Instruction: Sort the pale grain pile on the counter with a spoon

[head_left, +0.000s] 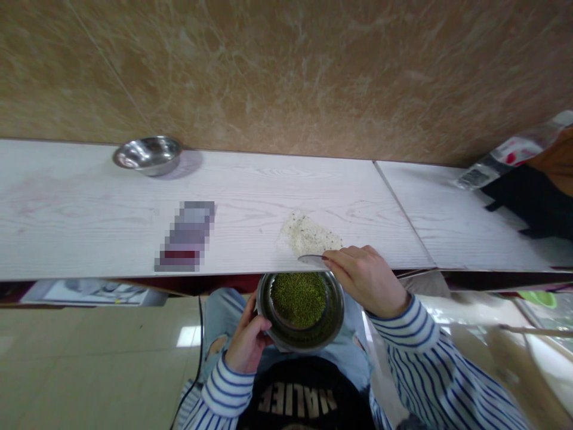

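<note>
My left hand (250, 337) grips the left rim of a steel bowl (336, 298), thumb on top and fingers around the side. Green mung beans (299, 298) lie in this bowl, which is over my lap just below the table's front edge. Closed around the handle of a metal spoon (308, 258), my right hand (369, 278) is at the table edge above the bowl's right side. The spoon's tip is beside a heap of pale, coarse powder (311, 234) with dark specks. Most of the handle is hidden in my fingers.
On the white wood-grain table (250, 185), a second steel bowl (150, 156) stands near the wall at the left. A pixelated flat rectangle (188, 234) lies left of the powder. A clear plastic bottle (505, 156) and a black and brown item (537, 194) are at the right.
</note>
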The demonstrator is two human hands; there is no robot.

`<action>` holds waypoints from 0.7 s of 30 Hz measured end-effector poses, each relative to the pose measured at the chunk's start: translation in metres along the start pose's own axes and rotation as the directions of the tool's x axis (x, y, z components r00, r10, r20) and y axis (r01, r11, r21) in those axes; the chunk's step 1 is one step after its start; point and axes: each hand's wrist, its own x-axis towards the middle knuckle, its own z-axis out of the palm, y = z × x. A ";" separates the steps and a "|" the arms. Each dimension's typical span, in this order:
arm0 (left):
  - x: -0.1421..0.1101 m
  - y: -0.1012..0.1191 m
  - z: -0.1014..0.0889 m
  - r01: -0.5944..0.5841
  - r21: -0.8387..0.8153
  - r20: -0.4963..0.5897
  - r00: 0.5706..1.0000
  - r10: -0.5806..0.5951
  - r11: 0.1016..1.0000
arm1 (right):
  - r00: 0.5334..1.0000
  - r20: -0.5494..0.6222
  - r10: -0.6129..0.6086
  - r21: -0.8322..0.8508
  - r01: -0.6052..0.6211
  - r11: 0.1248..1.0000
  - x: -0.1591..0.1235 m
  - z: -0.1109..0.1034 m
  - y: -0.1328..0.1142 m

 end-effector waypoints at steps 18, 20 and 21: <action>-0.002 0.002 0.000 -0.008 0.016 -0.019 1.000 0.008 1.000 | 1.000 -0.018 0.023 0.027 -0.023 0.999 -0.006 -0.001 0.015; -0.002 0.002 0.000 -0.011 0.011 -0.021 1.000 0.011 1.000 | 0.999 -0.026 0.029 0.031 -0.028 0.999 -0.007 -0.001 0.015; -0.002 0.002 0.000 -0.012 0.011 -0.019 1.000 0.012 1.000 | 0.999 -0.026 0.028 0.033 -0.027 0.999 -0.007 -0.001 0.015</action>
